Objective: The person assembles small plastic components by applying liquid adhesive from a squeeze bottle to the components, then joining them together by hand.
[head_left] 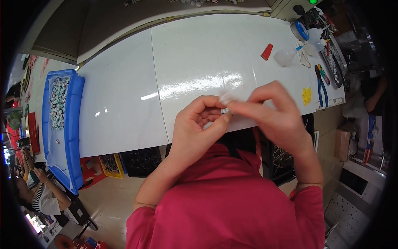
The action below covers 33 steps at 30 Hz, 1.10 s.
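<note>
Near the front edge of the white table, both of my hands meet in front of my body. My left hand (202, 120) is closed, thumb and fingertips pinching a small white part (224, 111); most of it is hidden by the fingers. Right beside it, my right hand (269, 113) has its fingertips pinched together at the same spot and smeared by motion. A pale, whitish blur (226, 97) shows at those fingertips, too unclear to name.
At the left stands a blue tray (74, 128) holding many small white-and-green parts (59, 101). On the right of the table (120, 91) lie a red piece (267, 52), a squeeze bottle (285, 57), yellow bits (306, 96) and blue-handled pliers (321, 87). A person (45, 186) sits far left.
</note>
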Available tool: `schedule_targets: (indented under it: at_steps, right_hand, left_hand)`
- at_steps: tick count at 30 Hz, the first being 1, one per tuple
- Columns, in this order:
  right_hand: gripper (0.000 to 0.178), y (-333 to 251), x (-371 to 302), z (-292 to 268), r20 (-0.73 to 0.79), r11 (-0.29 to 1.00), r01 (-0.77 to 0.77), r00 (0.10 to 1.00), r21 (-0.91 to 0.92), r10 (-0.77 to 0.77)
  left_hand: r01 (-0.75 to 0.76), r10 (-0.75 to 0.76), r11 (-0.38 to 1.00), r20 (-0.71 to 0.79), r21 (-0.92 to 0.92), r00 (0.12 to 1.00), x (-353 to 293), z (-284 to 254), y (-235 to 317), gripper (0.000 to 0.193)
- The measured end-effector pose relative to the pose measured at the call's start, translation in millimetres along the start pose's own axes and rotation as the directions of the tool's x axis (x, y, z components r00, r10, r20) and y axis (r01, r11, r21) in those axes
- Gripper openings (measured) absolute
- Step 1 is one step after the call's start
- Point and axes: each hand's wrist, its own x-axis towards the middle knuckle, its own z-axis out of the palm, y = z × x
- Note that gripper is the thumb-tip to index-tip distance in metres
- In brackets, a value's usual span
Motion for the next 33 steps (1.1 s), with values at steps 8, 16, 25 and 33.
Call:
schedule_targets:
  at_steps: [8,16,25,33]
  right_hand:
    - [0.024,38,-9,0,-0.094,0.981,-0.085,0.993,-0.176,0.069]
    - [0.011,25,-16,24,-0.09,0.893,-0.213,0.959,0.397,0.269]
    - [0.01,42,-24,39,-0.144,0.877,-0.206,0.945,0.435,0.294]
    - [0.01,47,-22,42,-0.16,0.894,-0.169,0.954,0.415,0.255]
  left_hand:
    - [0.043,-0.043,0.999,-0.028,-0.015,0.999,3,12,6,0.02]
    - [-0.021,0.02,1.0,-0.01,-0.012,1.0,9,21,-3,0.026]
    - [-0.087,0.086,0.996,0.022,0.038,0.996,18,19,-15,0.028]
    - [-0.105,0.104,0.994,0.036,0.034,0.994,22,16,-18,0.027]
